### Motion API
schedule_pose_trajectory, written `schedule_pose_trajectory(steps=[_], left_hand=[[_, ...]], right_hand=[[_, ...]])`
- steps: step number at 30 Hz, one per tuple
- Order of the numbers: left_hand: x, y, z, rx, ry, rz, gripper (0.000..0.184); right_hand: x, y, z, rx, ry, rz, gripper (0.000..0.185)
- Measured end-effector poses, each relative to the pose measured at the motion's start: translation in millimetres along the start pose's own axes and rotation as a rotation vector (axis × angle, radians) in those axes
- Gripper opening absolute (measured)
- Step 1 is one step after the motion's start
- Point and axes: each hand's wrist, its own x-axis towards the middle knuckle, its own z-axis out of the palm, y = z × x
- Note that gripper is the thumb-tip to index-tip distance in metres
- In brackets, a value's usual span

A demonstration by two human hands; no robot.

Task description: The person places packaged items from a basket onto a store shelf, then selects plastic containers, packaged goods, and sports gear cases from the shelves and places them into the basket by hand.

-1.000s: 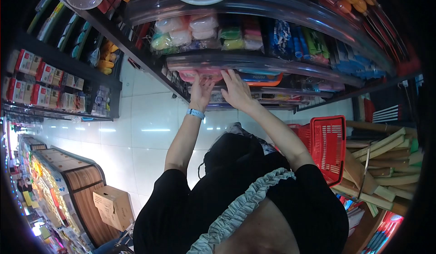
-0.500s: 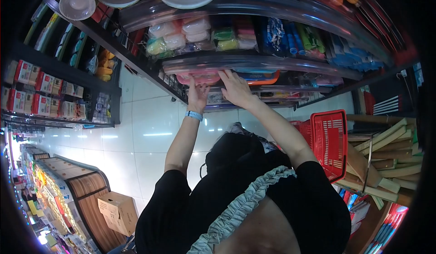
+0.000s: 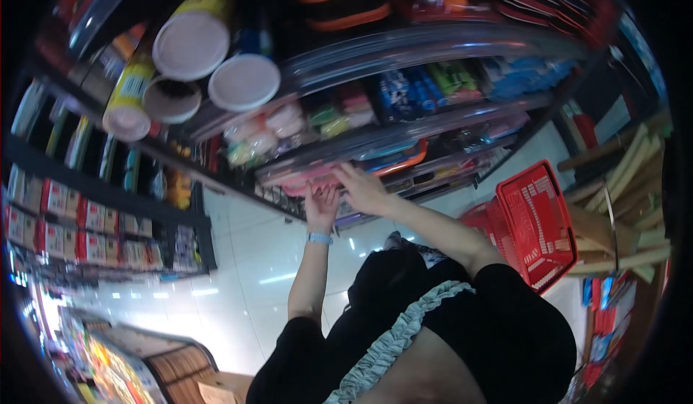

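Observation:
A pink item [image 3: 297, 181] lies on a lower shelf, partly behind the shelf's clear front strip. My left hand [image 3: 322, 205], with a light blue watch [image 3: 320, 238] on the wrist, is palm up at its front edge, fingers slightly curled and apart. My right hand [image 3: 363, 189] reaches in from the right, palm down, fingertips at the pink item's right side. Whether either hand grips it cannot be made out. An orange and blue item [image 3: 401, 160] sits just right of it. Bagged pastel items [image 3: 263, 133] are on the shelf above.
A red shopping basket [image 3: 535, 223] is at the right, near wooden pieces [image 3: 635, 180]. Tubs with white ends [image 3: 191, 45] jut out at the upper left. Boxed goods [image 3: 61, 220] fill the left rack. A cardboard box [image 3: 225, 387] stands on the floor at the lower left.
The view has turned and shifted, so the shelves appear tilted and lower, and more tubs show at the upper left. Both hands remain at the pink item.

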Motion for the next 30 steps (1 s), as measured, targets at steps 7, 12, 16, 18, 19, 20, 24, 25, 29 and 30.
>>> schedule_pose_trajectory(steps=[7,12,16,18,19,20,24,25,29,30], left_hand=[[5,5,7,-0.034,0.027,-0.085,0.096],[-1,-13,13,0.032,0.06,-0.085,0.086],[5,-43,-16,0.025,0.075,-0.218,0.057],[4,-60,-37,0.002,0.072,-0.315,0.042],[1,-68,-45,-0.01,0.066,-0.356,0.036],[-4,-78,-51,-0.004,0.101,-0.374,0.033],[-26,-123,-46,0.079,0.212,-0.402,0.026],[-26,-133,-46,0.102,0.223,-0.435,0.025],[-18,-183,-19,0.246,0.147,-0.489,0.023],[-3,-197,-17,0.288,0.023,-0.507,0.023]], right_hand=[[-18,22,10,0.038,0.016,-0.034,0.058],[-66,65,20,0.072,-0.326,0.157,0.047],[-160,138,67,0.052,-0.49,0.329,0.042],[-207,167,70,0.01,-0.713,0.459,0.044],[-243,188,81,0.001,-0.597,0.447,0.036],[-268,202,80,0.024,-0.634,0.508,0.038],[-350,221,30,0.112,-0.444,0.734,0.046],[-365,224,20,0.144,-0.369,0.791,0.049],[-419,227,-4,0.152,-0.254,0.934,0.048],[-430,229,-7,0.157,-0.258,0.904,0.048]])
